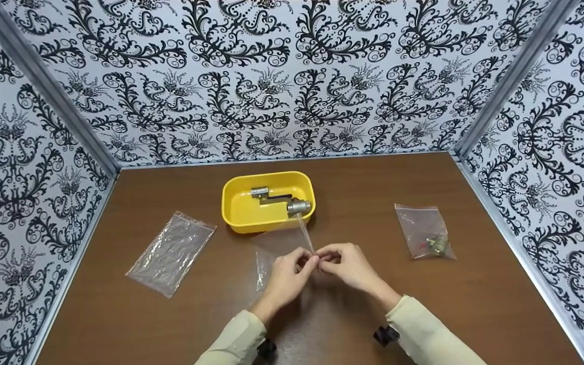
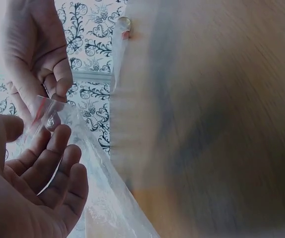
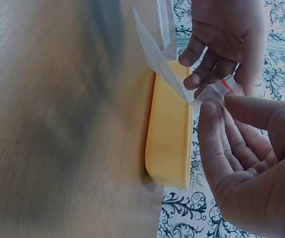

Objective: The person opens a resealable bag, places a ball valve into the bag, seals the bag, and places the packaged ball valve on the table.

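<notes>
From here I see a clear, red-striped bag (image 1: 279, 240), its edge pinched by the left hand (image 1: 288, 275) and right hand (image 1: 349, 264), fingertips close together

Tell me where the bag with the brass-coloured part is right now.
In the head view, that bag lies on the right side of the table, to the right of the right hand and, farther off, the yellow tray.
</notes>
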`<state>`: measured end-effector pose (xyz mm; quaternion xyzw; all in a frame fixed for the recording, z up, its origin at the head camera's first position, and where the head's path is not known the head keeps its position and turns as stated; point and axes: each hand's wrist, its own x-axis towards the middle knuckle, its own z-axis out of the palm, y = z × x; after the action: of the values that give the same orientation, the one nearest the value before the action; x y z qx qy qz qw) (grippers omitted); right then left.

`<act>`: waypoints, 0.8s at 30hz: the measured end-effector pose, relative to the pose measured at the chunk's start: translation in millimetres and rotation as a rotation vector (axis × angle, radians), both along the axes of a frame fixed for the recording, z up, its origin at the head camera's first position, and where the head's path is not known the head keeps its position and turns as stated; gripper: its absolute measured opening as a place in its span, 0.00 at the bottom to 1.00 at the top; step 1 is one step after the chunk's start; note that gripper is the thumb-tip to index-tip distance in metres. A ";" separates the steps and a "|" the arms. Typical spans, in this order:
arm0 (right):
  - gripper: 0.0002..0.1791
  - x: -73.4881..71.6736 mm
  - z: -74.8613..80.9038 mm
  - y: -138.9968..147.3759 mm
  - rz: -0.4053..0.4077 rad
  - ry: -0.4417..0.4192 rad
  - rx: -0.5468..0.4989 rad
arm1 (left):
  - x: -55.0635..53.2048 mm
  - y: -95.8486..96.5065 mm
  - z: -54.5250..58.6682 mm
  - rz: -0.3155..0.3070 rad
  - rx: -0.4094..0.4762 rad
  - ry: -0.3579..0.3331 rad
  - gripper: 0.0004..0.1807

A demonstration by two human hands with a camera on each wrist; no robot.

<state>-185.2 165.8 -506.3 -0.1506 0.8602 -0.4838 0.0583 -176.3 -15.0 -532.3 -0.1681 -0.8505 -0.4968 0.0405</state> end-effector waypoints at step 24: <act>0.12 0.6 -2.6 -2.0 0.053 -0.056 0.000 | -2.1 -3.3 0.5 0.019 -0.093 0.029 0.10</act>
<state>-184.5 163.9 -508.9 -0.1600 0.8539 -0.4861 0.0952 -178.4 -18.3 -531.8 -0.1689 -0.8735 -0.4539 0.0497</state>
